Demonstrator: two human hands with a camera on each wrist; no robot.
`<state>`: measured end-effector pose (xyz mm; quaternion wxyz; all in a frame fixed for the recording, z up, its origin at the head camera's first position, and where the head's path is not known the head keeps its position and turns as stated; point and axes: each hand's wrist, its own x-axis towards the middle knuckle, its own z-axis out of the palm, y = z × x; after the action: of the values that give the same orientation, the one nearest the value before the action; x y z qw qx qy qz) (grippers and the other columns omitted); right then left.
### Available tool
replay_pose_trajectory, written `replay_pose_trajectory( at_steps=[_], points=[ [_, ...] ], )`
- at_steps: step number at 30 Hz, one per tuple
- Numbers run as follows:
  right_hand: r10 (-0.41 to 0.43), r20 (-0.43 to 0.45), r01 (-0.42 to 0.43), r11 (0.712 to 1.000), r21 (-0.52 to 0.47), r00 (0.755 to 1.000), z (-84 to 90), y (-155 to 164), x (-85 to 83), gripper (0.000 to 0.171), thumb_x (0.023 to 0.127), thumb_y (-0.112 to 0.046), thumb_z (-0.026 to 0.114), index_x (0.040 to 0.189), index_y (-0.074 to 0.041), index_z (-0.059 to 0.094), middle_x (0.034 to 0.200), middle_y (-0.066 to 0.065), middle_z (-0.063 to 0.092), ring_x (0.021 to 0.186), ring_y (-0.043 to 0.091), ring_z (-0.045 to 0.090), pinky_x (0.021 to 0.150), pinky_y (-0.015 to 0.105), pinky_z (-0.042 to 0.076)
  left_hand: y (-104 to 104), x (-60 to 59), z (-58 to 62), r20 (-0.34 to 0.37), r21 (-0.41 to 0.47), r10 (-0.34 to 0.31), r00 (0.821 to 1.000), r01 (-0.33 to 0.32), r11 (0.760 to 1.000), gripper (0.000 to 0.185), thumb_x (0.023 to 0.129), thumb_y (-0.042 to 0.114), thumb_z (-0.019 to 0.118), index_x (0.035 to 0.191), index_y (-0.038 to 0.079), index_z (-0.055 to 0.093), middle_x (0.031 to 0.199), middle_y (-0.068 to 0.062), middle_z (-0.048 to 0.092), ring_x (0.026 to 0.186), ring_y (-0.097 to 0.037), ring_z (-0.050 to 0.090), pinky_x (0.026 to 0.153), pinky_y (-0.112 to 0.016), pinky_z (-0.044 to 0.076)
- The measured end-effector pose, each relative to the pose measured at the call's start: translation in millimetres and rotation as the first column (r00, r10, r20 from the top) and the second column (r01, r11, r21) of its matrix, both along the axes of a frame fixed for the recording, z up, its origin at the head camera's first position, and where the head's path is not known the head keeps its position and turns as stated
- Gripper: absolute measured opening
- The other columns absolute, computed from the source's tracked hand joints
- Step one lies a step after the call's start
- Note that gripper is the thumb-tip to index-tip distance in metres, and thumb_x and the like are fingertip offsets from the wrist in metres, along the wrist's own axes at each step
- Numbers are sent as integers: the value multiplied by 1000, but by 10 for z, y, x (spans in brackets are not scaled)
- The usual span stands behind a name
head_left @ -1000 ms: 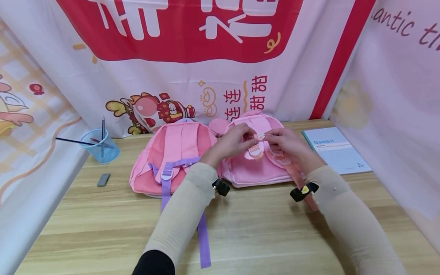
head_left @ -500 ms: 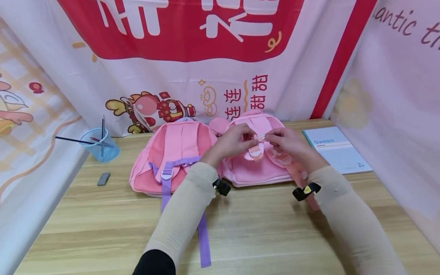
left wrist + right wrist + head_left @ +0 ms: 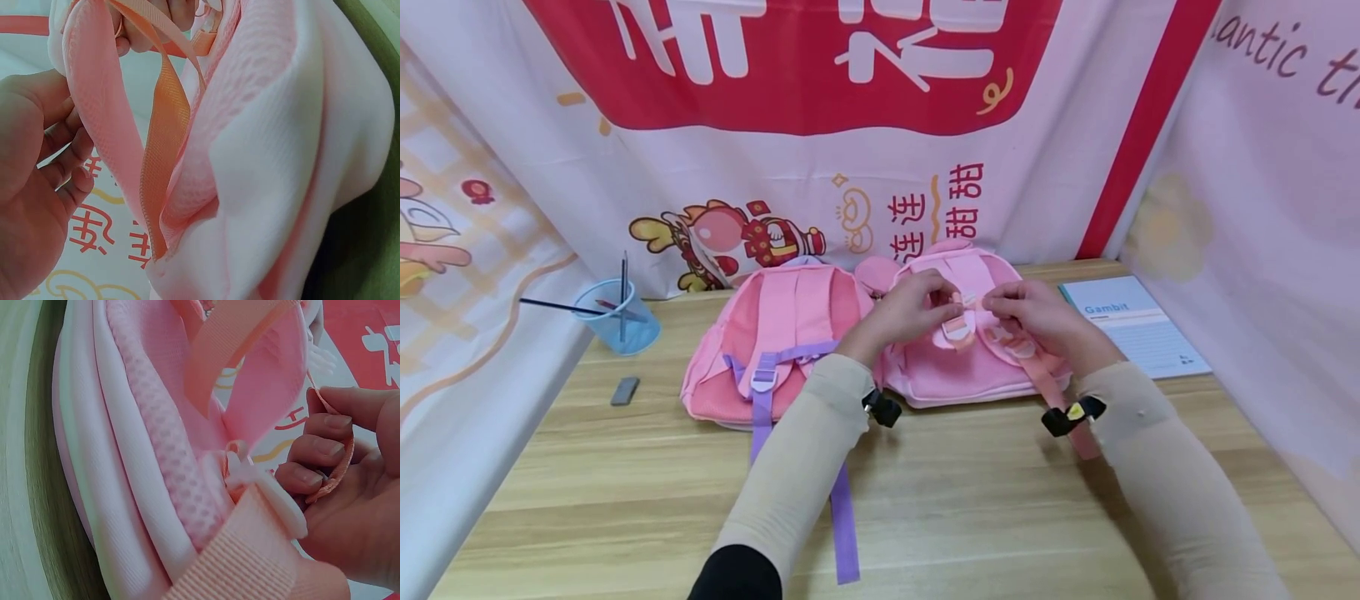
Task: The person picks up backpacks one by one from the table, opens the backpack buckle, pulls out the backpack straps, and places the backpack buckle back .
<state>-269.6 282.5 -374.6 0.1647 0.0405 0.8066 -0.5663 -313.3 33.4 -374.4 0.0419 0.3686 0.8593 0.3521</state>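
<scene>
Lying nearest to the camera, a purple strap (image 3: pixel 844 521) runs over the wooden table (image 3: pixel 962 517) between the two sleeved forearms, well behind the fingers; past it, the light pink backpack (image 3: pixel 958 371) lies flat under both hands, and an orange strap (image 3: pixel 1060 400) trails from it beside the right wrist; the left hand (image 3: pixel 904 310) has its fingers curled and pinches the chest strap buckle (image 3: pixel 967 298) from the left side; the right hand (image 3: pixel 1033 312) has its fingers curled too and pinches the other part of the same buckle, so the fingertips of both hands almost meet over the middle of the backpack; in the right wrist view a thin orange webbing (image 3: pixel 340 464) passes between the bent fingers (image 3: pixel 312 450), and a white plastic clip (image 3: pixel 265 490) stands just beside them; to the left of the left fingers lies a second, darker pink backpack (image 3: pixel 771 342); to the right of the right fingers lies a notebook (image 3: pixel 1135 327); far left of the fingers stands a blue cup (image 3: pixel 619 317) with pens, and a grey eraser (image 3: pixel 625 390) lies near it; behind everything hangs a red and white banner (image 3: pixel 820 92).
</scene>
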Motion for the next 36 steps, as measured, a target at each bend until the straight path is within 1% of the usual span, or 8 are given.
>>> replay_pose_trajectory(
  at_steps=[5,14,18,22,26,30,33,36],
  points=[
    [-5,17,6,999,-33,1000,22,-59,9,37,111,-33,62,139,-9,65,100,5,61,89,19,55,75,26,49,-1,-14,1,-15,23,-31,999,31,999,17,105,25,73,114,11,74,105,-3,69,98,-16,62,91,-30,52],
    [26,29,-25,1000,-14,999,46,-135,-9,34,111,-35,62,133,-10,66,88,2,57,87,21,54,74,28,48,14,-19,-1,-19,1,-40,999,40,999,15,104,25,74,110,11,73,107,-3,71,99,-15,64,93,-31,54],
    [26,43,-24,999,-34,999,28,-142,-23,32,113,-35,57,129,-9,65,86,1,55,84,20,53,72,28,45,24,-19,1,-23,-17,-37,999,36,999,15,104,25,75,111,11,73,108,-2,72,100,-15,66,96,-31,55],
    [-9,76,15,997,-74,997,24,-135,-18,38,113,-46,54,122,-10,63,89,0,55,84,18,52,73,28,43,26,-14,18,-28,-42,-23,999,22,999,16,104,27,75,112,13,74,109,-1,72,102,-15,66,98,-32,55],
    [9,60,-9,1000,2,998,45,-146,3,48,108,-58,57,120,-11,64,94,2,57,89,20,55,79,29,46,25,-5,52,-45,-71,-34,998,31,997,16,104,27,75,111,12,74,110,-1,73,104,-16,66,102,-34,54],
    [65,2,-65,992,104,998,68,-162,20,46,109,-53,60,124,-10,68,96,5,59,91,22,56,80,29,49,23,1,89,-67,-113,-49,997,42,993,16,103,27,76,110,13,74,112,-2,73,106,-17,66,105,-35,53],
    [78,-5,-77,992,100,997,73,-169,19,42,111,-46,58,128,-9,69,100,8,61,92,22,56,80,28,50,24,0,105,-71,-131,-51,996,41,991,16,103,28,76,109,14,73,112,-1,72,107,-17,66,105,-36,53],
    [55,12,-56,996,63,998,68,-178,14,39,113,-41,56,132,-10,69,107,10,62,94,21,57,81,27,51,31,-11,104,-69,-136,-56,996,47,990,15,103,28,75,109,14,72,113,-1,71,107,-17,65,105,-36,52]
  ],
)
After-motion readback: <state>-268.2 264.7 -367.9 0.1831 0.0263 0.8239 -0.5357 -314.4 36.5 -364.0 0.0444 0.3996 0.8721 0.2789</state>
